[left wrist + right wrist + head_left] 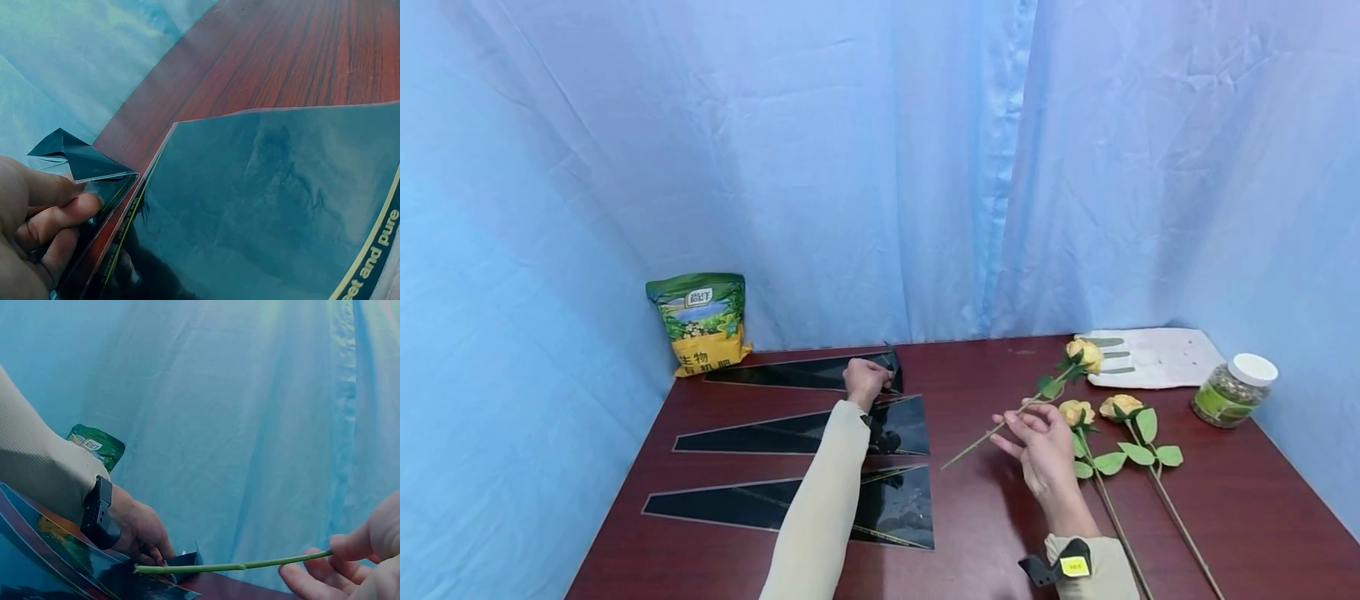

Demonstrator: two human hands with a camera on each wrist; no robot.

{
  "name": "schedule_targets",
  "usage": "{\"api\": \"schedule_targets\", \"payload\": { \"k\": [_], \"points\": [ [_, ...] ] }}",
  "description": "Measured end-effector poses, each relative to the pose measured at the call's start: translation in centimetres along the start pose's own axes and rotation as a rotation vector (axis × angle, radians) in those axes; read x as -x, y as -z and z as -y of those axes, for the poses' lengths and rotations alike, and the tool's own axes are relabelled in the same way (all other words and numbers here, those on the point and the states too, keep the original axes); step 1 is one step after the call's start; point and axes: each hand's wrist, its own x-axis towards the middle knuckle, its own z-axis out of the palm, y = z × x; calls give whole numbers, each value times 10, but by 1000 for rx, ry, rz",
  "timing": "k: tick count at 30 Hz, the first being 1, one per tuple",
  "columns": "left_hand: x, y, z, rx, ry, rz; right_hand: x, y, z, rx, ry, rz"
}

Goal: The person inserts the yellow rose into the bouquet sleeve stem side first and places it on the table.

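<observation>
My left hand (pixel 865 381) pinches the wide end of the farthest black flower sleeve (pixel 782 373). In the left wrist view that sleeve's edge (pixel 94 161) stands lifted and folded beside the fingers. My right hand (pixel 1045 442) holds a yellow rose (pixel 1086 356) by its green stem, between thumb and fingers, above the table. The bloom points away to the right, and the stem's cut end points left toward the sleeves. In the right wrist view the bare stem (pixel 244 567) reaches across in front of the left hand (pixel 144 528).
Two more tapered sleeves, a middle one (pixel 775 433) and a near one (pixel 760 502), lie flat. Two yellow roses (pixel 1077 412) lie right of my right hand. A white glove (pixel 1165 358) and lidded jar (pixel 1232 393) are at back right, a green-yellow bag (pixel 703 321) at back left.
</observation>
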Motion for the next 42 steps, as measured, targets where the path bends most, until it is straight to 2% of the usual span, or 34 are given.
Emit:
{"api": "schedule_targets", "payload": {
  "k": [10,16,26,36,42],
  "points": [
    [-1,0,1,-15,-1,-13,-11,-4,-13,-208,10,-82],
    [0,0,1,-17,-6,-14,-16,-6,-20,-281,50,-126],
    [3,2,0,-3,-9,-18,-25,-14,-17,-307,115,-136],
    [1,3,0,-15,12,-17,-39,-31,-10,-301,168,-138],
    [3,0,-2,-7,10,-6,-51,-41,-6,-287,232,-151]
  ]
}}
